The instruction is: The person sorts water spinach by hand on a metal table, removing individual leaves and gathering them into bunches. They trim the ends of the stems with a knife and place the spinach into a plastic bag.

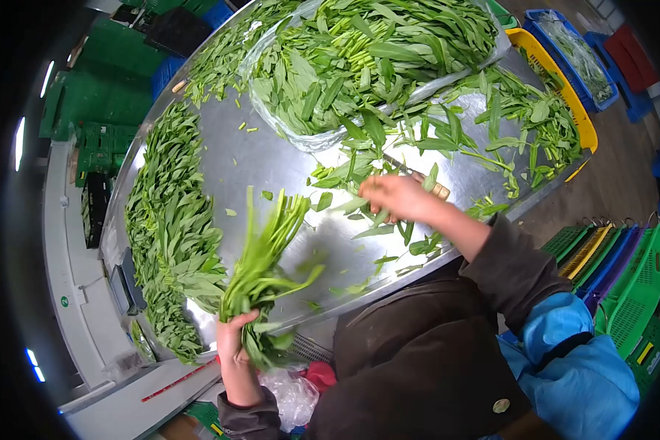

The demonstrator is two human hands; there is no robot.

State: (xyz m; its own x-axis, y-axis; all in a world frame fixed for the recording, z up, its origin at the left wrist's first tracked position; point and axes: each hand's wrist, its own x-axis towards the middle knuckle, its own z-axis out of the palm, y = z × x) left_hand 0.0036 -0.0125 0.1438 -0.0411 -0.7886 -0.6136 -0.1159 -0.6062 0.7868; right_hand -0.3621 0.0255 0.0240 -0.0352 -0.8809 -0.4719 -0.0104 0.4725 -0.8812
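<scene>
My left hand is closed round the leafy end of a bunch of water spinach, its cut stems pointing up over the table's near edge. The bunch is partly blurred. Over the metal table, my right hand has its fingers curled together, with a blurred leaf at the fingertips. A knife with a wooden handle lies just behind that hand, its blade partly hidden by leaves. Loose leaves and stem pieces lie around and below the right hand.
An open plastic bag heaped with greens stands at the table's far side. Bundled greens line the left edge. More stems lie at right beside a yellow crate. Coloured crates stand on the floor at right.
</scene>
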